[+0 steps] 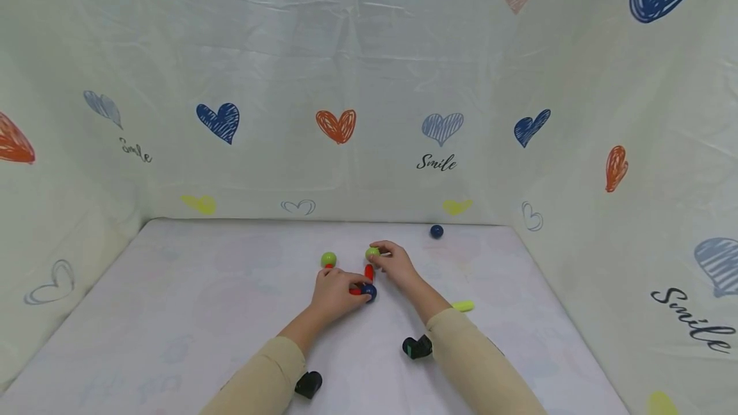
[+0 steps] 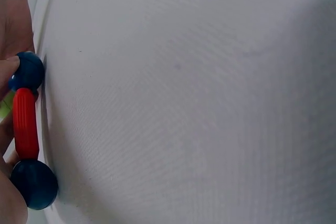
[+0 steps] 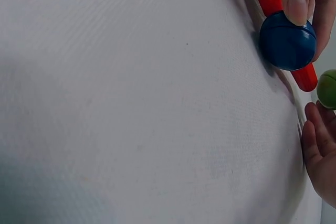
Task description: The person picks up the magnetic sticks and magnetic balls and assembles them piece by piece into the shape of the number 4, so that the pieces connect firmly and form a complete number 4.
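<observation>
White tabletop (image 1: 202,325), heart-and-"Smile" printed sheeting (image 1: 392,69) at back and both sides. Left hand (image 1: 338,291) pinches blue ball (image 1: 371,294); right hand (image 1: 398,265) pinches green ball (image 1: 371,253).

Dark script reading "Smile" (image 1: 436,162) stands on the pale cloth backdrop (image 1: 380,69), beneath a striped blue heart (image 1: 442,128). A second "Smile" (image 1: 136,150) slants toward the left; a third, larger "Smile" (image 1: 694,325) stands at right.

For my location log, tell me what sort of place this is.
Probably a small tabletop booth set up for recording or play, though the wider room is out of view. A heart-printed sheet hangs behind and beside a white table, where a toy-like blue ball joins a red rod.
</observation>
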Demonstrator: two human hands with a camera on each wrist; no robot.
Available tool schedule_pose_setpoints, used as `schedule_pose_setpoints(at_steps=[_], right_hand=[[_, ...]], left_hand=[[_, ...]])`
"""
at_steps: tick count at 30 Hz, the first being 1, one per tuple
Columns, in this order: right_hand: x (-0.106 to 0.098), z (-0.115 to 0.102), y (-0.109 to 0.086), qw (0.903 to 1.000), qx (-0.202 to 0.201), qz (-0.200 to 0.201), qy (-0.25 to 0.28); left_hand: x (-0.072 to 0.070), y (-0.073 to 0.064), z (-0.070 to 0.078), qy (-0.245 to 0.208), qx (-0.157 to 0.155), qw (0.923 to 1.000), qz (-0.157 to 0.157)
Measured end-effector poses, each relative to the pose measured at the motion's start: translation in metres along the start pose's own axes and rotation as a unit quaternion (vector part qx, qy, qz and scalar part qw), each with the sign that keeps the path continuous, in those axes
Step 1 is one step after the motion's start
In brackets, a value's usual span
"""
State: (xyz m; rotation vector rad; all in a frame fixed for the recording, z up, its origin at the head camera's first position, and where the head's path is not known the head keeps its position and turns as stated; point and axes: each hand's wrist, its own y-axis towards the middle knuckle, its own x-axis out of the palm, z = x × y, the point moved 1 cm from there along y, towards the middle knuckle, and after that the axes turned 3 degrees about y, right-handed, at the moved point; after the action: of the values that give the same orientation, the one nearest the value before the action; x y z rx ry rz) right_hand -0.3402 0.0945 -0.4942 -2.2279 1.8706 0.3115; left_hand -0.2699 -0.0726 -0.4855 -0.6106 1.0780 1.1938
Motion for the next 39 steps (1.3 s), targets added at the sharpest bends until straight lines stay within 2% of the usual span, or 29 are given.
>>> schedule_pose_setpoints(at_steps=[20, 39], right_hand=[[0.006, 0.006, 0.008, 0.9981, 0.036, 0.047, 0.018], [0.009, 0.011, 0.008, 0.9975, 0.026, 0.064, -0.012]], left_hand=[[0.000, -0.002, 0.000, -0.008, 0.010, 0.9998, 0.015], [0.003, -0.002, -0.002, -0.001, 0.009, 0.9998, 0.017]])
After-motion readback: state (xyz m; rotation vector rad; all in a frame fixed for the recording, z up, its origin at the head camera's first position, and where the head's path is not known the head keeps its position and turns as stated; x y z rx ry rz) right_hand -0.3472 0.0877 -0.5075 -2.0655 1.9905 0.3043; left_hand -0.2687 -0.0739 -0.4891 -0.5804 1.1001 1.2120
